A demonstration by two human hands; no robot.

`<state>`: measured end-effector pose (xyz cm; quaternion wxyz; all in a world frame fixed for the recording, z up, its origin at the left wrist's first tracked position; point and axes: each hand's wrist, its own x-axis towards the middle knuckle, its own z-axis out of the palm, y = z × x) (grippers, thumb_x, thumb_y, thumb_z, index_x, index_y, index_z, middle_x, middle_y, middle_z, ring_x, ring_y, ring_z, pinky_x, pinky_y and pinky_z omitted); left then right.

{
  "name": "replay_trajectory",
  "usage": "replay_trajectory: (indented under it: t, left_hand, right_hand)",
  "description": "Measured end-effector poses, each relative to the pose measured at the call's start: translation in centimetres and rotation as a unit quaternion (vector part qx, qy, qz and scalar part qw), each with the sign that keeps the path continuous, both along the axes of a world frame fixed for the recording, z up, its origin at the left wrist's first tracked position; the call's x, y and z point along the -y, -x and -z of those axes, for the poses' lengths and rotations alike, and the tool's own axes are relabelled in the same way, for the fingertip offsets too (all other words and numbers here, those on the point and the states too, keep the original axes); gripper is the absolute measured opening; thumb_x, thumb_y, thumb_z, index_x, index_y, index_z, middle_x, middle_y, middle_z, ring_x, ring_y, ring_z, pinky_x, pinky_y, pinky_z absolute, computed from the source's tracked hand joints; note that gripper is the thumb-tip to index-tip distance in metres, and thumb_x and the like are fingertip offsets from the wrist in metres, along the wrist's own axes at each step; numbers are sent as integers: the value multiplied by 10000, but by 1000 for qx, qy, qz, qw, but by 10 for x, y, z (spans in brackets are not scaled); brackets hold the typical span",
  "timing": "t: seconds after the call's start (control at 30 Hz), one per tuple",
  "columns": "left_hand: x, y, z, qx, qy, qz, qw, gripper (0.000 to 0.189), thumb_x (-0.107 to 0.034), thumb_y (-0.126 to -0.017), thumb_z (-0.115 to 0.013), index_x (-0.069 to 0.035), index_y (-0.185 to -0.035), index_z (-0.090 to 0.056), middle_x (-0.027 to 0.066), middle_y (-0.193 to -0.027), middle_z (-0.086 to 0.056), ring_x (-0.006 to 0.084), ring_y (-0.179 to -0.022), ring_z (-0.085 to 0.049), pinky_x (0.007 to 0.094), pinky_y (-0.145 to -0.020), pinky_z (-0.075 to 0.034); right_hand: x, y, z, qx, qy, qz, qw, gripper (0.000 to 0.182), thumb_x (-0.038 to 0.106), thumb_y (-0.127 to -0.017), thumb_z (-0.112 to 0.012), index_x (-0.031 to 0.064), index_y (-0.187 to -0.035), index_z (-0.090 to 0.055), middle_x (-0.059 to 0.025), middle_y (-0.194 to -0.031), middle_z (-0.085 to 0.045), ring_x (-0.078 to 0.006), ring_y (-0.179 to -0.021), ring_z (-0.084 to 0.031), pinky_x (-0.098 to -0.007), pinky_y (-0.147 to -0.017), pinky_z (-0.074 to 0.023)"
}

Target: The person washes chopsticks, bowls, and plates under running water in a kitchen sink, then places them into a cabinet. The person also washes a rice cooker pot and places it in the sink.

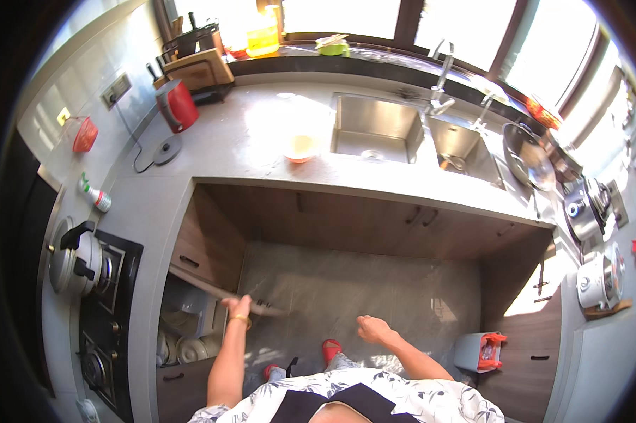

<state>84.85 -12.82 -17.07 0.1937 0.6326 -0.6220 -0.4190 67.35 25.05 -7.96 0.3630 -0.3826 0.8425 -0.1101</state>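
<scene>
My left hand (237,306), with a yellow bracelet at the wrist, is at the edge of an opened wooden cabinet door (220,293) below the stove counter; whether it grips the door cannot be told. Behind the door, the cabinet shows white bowls (192,350) and other dishes, with a translucent plastic container (185,299) farther back. My right hand (373,329) hangs in front of my body over the grey floor, its fingers curled and touching nothing that I can see. The palm side is hidden, so any small thing inside is out of sight.
A gas stove (109,317) with a pressure cooker (77,264) is at left. Ahead, the counter (233,143) bears a red kettle (177,106), an orange bowl (300,148) and a steel double sink (376,127). A lined trash bin (468,351) stands right. Red slippers (331,350) are below me.
</scene>
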Motion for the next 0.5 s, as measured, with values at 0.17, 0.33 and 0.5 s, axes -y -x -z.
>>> replay_trajectory:
  t: [0.17,0.33,0.5]
  left_hand:
    - [8,-108,-23,64,-79,105,989,881,-84,-623,-586,71,-1299,-43,219,-1250,-326,283,-1148,-369,297,-957,-306]
    - [29,-143,-103,498,-134,121,848,896,-181,-654,-653,-7,-1332,-94,178,-1376,-210,292,-1270,-241,429,-1004,-245]
    - [10,-155,-102,662,128,54,736,758,-257,-736,-618,-76,-1350,-213,112,-1430,-123,238,-1308,-153,471,-975,-269]
  right_hand:
    - [-56,8,14,-3,-22,55,998,257,136,-739,-447,-8,-932,-536,-224,-975,-564,-358,-928,-551,-433,-793,-445]
    - [-98,7,14,23,-67,101,992,273,143,-738,-450,-2,-945,-552,-222,-990,-569,-355,-956,-541,-433,-793,-437]
    - [-120,14,7,30,-71,147,986,285,142,-730,-456,8,-960,-560,-225,-997,-567,-367,-964,-533,-435,-798,-429]
